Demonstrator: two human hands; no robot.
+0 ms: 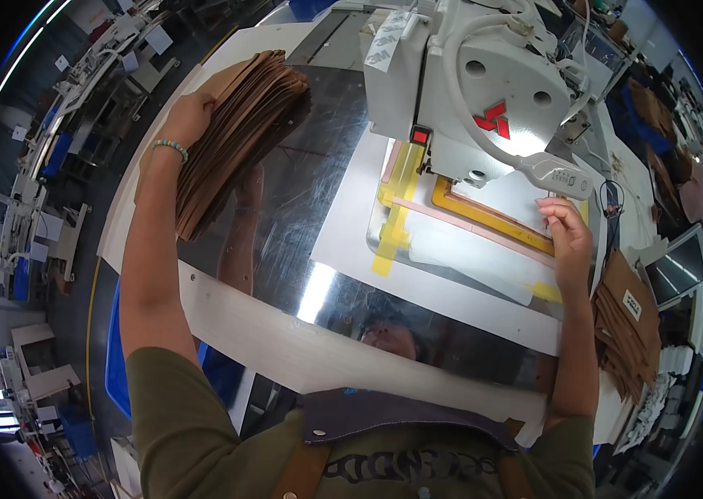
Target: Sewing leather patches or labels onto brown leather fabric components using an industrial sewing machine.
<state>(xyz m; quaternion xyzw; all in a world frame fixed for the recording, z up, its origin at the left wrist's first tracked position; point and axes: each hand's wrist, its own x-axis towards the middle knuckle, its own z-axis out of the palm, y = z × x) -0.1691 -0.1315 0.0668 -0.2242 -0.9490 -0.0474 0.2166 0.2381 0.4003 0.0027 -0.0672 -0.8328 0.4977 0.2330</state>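
Note:
At the left, my left hand [189,121] closes its fingers on the edge of a thick stack of brown fabric pieces [239,133], which leans on the shiny metal table. My right hand [568,233] is by the right end of a yellow-orange frame [493,218] under the sewing machine head [493,100]. Its fingers are loosely bent and apart, and I see nothing in them. Around the frame lies a clear template [460,258] with yellow and pink tape strips, on a white sheet [343,224].
A grey cable and a handheld-looking grey unit [555,175] hang from the machine, close above my right hand. More brown pieces [626,316] with a white label lie on the right. A screen [678,264] stands beyond them. A blue bin [114,358] is below the table at left.

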